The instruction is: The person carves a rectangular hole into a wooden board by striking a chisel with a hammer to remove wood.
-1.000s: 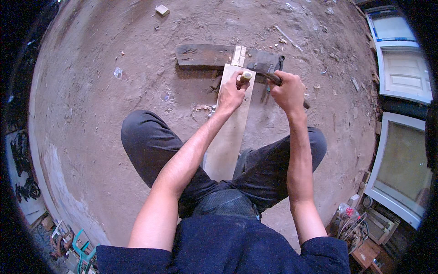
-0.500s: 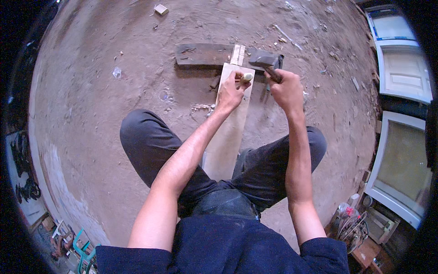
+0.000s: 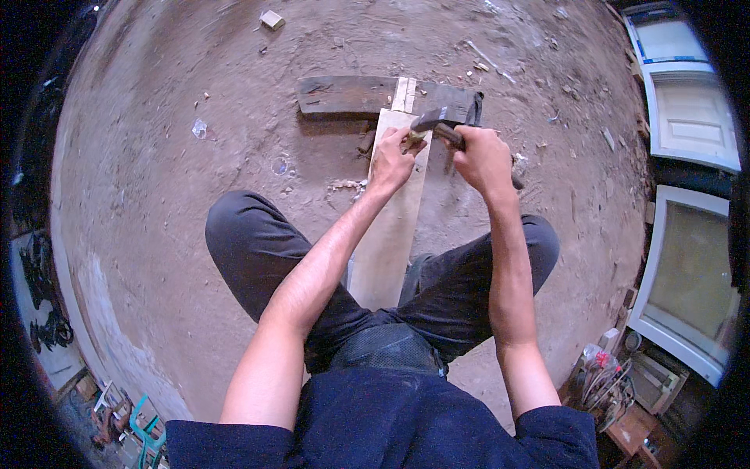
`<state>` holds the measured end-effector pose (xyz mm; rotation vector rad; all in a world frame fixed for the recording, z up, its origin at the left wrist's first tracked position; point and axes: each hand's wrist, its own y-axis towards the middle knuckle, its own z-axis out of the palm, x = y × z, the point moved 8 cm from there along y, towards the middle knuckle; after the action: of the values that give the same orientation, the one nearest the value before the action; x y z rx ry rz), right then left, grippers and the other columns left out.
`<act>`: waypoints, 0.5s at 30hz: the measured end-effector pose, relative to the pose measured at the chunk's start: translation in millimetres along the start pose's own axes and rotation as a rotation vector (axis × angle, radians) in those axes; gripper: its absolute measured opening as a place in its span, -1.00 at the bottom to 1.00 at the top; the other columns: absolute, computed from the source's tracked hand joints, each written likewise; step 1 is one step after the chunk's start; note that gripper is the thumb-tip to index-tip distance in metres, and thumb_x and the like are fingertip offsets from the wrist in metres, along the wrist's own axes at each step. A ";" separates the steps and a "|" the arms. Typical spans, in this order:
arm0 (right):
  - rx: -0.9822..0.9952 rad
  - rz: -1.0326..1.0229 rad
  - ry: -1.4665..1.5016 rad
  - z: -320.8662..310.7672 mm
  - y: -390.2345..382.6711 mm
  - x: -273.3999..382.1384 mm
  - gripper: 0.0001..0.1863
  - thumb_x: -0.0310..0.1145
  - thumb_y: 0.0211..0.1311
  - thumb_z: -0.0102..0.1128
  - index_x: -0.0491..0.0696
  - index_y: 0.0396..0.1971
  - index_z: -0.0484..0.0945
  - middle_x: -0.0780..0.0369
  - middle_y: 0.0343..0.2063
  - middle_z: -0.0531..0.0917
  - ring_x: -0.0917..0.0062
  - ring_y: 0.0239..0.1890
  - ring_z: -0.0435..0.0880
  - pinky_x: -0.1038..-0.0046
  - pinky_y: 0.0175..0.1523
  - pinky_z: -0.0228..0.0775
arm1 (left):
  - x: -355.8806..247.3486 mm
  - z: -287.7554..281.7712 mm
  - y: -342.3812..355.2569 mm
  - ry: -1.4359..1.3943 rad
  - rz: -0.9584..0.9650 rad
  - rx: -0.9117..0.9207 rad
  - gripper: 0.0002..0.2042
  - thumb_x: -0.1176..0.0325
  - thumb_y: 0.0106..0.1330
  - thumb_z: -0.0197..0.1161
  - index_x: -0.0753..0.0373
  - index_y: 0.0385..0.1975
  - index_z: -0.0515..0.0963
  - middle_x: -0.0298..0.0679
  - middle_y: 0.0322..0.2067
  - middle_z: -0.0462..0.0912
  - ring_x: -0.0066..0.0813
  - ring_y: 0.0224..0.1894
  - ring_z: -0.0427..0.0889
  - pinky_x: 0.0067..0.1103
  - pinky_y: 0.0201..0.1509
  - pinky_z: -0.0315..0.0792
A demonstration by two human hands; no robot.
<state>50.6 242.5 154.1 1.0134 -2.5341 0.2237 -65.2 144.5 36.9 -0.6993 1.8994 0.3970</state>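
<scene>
My right hand [image 3: 486, 160] is wrapped round the dark handle of a hammer [image 3: 428, 119]. The hammer's head is down at the top of what looks like a chisel [image 3: 416, 137], whose pale, rounded handle end pokes out of my left hand [image 3: 393, 162]. Those left fingers are closed round it, and its blade is hidden beneath them. Under both hands runs a long, pale wooden plank [image 3: 391, 227], reaching from between my legs. Its narrower far end rests across a dark, weathered wooden beam [image 3: 344, 92] lying crosswise.
Wood chips [image 3: 344, 185] lie on the earth floor left of the plank. A small wood block [image 3: 272, 19] sits far off. White framed panels [image 3: 687, 273] stand at the right edge. A teal tool [image 3: 144, 430] and clutter occupy the lower left.
The hammer has come down and left, from beyond my right hand onto the top of the chisel. My left hand has stayed nearly in place on the plank.
</scene>
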 end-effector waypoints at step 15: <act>0.010 -0.027 -0.167 3.1 -1.3 8.3 -0.83 -0.27 -0.05 0.26 -0.01 -0.46 0.64 0.05 -0.55 0.62 0.08 -0.42 0.62 0.17 -0.33 0.43 | -13.5 -0.6 -6.2 -0.040 -0.085 0.058 -0.79 0.39 0.22 0.30 0.32 -0.19 0.56 -0.05 -0.22 0.64 -0.16 -0.16 0.65 -0.40 -0.11 0.49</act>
<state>45.0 235.4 154.7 1.1123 -2.6683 0.1489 -57.6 143.3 49.7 -0.7250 1.8300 0.2987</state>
